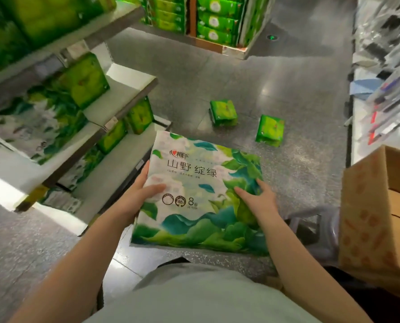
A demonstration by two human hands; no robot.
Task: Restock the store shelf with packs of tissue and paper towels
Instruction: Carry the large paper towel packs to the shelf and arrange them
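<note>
While both hands, left hand (140,194) and right hand (257,197), clasp the 8-pack tissue bundle (201,192) by its sides | keep it level | slide onto the shelf (124,94) front edge

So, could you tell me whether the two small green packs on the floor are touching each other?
Apart. The head view shows bare floor between the left green pack and the right green pack.

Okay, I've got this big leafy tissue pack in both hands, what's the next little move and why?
Probably swing the pack left toward the shelf. Your left hand and right hand hold it by its side edges in front of you, over the floor, and the shelf to your left already holds packs with the same leaf print, so that looks like its spot.
</note>
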